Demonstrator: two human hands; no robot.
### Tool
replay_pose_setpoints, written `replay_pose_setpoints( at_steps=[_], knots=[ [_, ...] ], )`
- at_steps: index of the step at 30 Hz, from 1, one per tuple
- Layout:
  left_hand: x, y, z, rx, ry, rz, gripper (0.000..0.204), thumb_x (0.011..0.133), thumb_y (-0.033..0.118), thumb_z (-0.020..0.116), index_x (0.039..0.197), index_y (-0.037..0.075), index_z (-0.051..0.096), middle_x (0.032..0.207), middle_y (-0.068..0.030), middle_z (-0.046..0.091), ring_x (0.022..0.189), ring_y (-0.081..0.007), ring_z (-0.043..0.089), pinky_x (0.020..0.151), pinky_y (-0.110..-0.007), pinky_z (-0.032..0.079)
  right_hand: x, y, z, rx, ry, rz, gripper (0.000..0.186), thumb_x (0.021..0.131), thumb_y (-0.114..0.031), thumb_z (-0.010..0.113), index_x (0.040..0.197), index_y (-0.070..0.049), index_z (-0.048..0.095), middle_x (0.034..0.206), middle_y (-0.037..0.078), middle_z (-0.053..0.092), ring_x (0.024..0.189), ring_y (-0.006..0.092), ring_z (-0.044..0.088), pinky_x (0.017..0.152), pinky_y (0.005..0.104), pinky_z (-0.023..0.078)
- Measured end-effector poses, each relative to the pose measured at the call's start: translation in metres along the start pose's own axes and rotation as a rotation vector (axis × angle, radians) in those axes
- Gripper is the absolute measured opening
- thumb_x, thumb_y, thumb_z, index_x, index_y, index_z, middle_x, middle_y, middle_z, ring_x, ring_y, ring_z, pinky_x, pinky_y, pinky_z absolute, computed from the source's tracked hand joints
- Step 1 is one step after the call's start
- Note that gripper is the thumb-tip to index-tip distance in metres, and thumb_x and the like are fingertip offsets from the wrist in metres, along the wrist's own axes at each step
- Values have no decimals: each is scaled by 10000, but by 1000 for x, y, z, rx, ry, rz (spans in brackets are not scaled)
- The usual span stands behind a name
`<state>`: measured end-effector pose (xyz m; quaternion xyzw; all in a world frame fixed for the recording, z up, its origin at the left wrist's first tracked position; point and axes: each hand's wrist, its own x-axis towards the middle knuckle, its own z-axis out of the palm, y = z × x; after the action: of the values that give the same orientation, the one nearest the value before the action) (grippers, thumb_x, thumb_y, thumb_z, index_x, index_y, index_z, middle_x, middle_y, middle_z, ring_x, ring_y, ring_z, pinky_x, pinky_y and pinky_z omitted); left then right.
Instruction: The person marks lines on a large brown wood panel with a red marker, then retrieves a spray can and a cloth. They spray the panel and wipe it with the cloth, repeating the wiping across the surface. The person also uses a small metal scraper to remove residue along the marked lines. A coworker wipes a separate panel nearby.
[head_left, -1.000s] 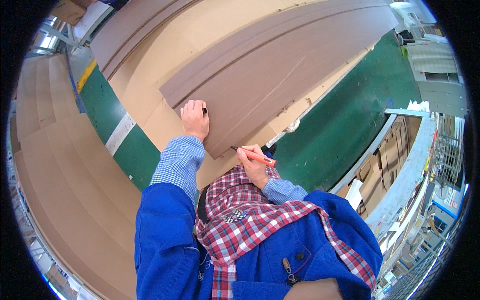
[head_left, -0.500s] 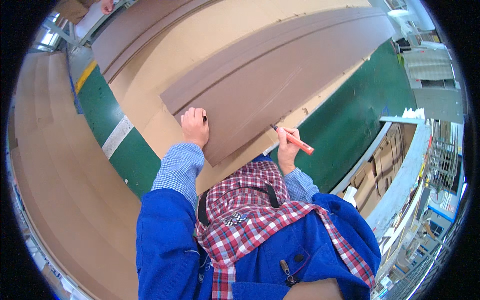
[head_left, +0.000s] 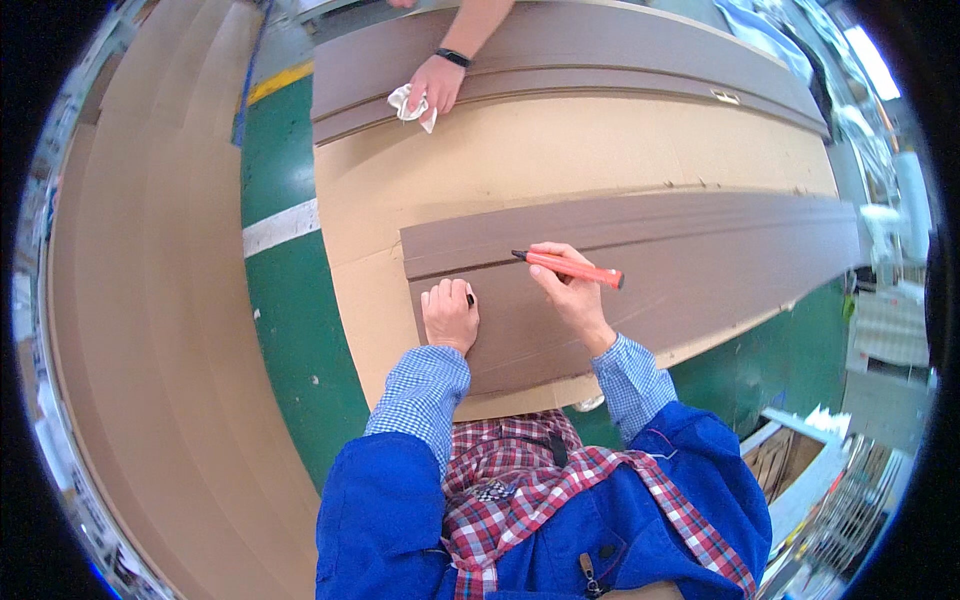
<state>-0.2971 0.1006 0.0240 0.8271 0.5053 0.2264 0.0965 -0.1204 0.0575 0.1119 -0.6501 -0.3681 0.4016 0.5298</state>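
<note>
Reaching in over the far panel point(head_left: 560, 55), a co-worker's hand point(head_left: 436, 85) has appeared, gripping a white cloth point(head_left: 412, 107) at that panel's near edge. Below it, my left hand point(head_left: 450, 318) stays at the left end of the near panel point(head_left: 640, 290), fingers curled around what looks like a black cap point(head_left: 470, 299). To its right, my right hand point(head_left: 568, 295) has crossed from the panel's near edge to beside its groove, fingers closed in a pinch on the red marker point(head_left: 590, 271); I can't tell whether the tip touches. I read that as attention passing from edge to groove. Stacked cardboard point(head_left: 170, 300) fills the left, then green floor point(head_left: 285, 300) with a white stripe point(head_left: 282, 228). The table point(head_left: 368, 215), covered in tan board, carries both panels flat; a grey-rimmed bin point(head_left: 805, 490) sits lower right.
</note>
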Motion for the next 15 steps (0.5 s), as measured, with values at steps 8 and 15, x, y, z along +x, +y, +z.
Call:
replay_pose_setpoints(
  at_steps=[8,15],
  knots=[
    [6,3,6,-5,58,-21,129,747,113,609,740,99,481,680,-63,455,643,-237,487,619,-362,358,102,13,46,-155,-226,-90,158,746,-146,692,737,-9,614,633,11,576,593,37,507,530,201,425],
    [7,-3,5,-22,52,-68,140,743,117,619,732,96,481,685,-64,452,651,-234,485,616,-358,359,133,23,88,-228,-340,-157,160,727,-137,703,755,5,634,623,39,597,574,87,530,542,233,447]
  ],
)
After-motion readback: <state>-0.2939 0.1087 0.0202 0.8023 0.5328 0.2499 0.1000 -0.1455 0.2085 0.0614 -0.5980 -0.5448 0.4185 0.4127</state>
